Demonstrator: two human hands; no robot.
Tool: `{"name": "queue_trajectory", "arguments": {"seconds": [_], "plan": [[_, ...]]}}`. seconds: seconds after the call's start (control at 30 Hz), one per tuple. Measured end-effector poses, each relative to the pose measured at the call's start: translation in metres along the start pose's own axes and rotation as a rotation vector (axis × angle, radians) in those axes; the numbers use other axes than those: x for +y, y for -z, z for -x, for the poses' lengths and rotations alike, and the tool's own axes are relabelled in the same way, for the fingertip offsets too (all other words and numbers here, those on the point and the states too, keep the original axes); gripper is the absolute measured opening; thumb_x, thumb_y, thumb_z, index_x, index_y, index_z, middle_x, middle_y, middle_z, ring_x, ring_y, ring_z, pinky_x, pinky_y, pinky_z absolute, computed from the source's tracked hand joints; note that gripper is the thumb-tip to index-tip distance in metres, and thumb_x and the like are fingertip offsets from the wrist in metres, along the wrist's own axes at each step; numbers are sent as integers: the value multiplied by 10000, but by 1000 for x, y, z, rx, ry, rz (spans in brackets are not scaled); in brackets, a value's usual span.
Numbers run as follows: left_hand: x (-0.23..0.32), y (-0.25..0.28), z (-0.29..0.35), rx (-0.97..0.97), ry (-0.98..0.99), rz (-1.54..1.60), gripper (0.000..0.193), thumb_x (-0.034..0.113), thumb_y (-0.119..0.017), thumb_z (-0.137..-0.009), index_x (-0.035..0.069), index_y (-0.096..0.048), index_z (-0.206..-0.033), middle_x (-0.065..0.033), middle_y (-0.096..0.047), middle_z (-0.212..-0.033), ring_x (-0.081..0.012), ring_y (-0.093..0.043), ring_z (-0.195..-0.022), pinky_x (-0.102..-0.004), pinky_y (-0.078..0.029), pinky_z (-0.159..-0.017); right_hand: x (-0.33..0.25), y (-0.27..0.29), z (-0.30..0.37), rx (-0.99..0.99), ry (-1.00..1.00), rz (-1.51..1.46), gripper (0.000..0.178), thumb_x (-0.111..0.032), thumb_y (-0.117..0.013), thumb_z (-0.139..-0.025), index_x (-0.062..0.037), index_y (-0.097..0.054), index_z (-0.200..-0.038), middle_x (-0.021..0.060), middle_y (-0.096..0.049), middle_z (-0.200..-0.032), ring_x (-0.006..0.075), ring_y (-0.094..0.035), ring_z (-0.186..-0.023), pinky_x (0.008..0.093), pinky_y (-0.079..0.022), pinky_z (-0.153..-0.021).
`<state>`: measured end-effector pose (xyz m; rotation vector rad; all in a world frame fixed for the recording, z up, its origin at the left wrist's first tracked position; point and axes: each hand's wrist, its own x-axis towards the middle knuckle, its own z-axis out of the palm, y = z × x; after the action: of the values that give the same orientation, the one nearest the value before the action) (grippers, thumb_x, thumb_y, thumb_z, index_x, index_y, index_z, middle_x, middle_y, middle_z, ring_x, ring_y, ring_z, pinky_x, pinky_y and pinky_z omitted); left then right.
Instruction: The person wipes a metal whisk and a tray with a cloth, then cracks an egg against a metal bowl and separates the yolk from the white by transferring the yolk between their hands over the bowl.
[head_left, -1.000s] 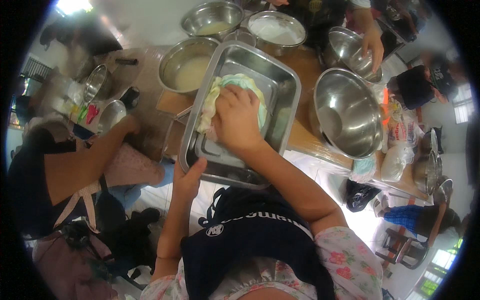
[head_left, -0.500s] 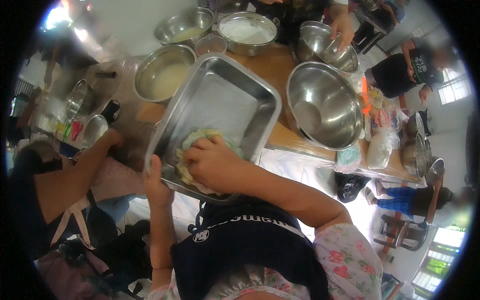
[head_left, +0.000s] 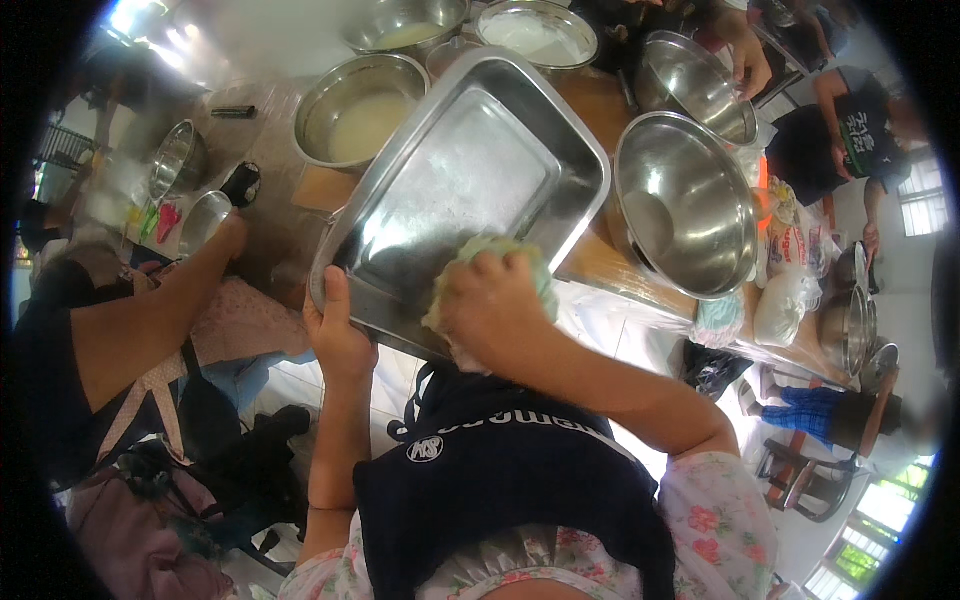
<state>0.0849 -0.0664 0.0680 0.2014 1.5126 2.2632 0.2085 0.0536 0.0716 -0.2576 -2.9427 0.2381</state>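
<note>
A rectangular steel baking pan (head_left: 400, 235) is tilted in front of me, its near end close to my apron. My left hand (head_left: 342, 325) grips the near left corner, thumb up along the rim and the other fingers hidden beneath. Bunched under my right hand (head_left: 490, 305) is a pale green and yellowish cloth (head_left: 540, 280), pressed against the near right part of the pan. The fingers are closed over the cloth.
Behind the pan, bowls stand on a plastic-covered table (head_left: 590, 95): one with cloudy liquid (head_left: 375, 125), one with white contents (head_left: 535, 35), and a large steel bowl (head_left: 690, 210) at right. At left a co-worker's arm (head_left: 150, 350) reaches in; another person's hand (head_left: 745, 55) touches a far bowl.
My right hand and the cloth have moved right along the near end of the pan, from its left part toward the right side. My left hand keeps its grip on the corner.
</note>
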Motion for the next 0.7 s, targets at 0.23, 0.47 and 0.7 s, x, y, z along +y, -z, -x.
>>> {"name": "queue_trajectory", "arguments": {"seconds": [0.23,0.47,0.7], "plan": [[-12,-10,3,3,-11,-43,338,247,-464,-906,-34,-474,-1093,-115,-562,-997,-186,-591,-831,-294,-499,-656,-12,-6,-48,425,81,-291,138,-200,-562,-652,-85,-567,-728,41,-501,-805,224,-461,-794,368,-339,-691],[-1,-5,8,-65,4,-44,364,253,-447,-915,-39,-457,-1132,-123,-542,-1045,-178,-554,-893,-286,-462,-748,-16,-7,-38,276,126,-388,160,-202,-529,-697,-102,-594,-803,37,-535,-822,214,-471,-848,385,-339,-746],[-1,4,8,167,35,-90,363,224,-484,-901,-25,-439,-1160,-121,-532,-1071,-184,-543,-923,-293,-447,-786,23,-7,-8,-4,157,-222,167,-258,-623,-639,-153,-646,-767,-22,-558,-846,186,-469,-898,490,-314,-838]]}}
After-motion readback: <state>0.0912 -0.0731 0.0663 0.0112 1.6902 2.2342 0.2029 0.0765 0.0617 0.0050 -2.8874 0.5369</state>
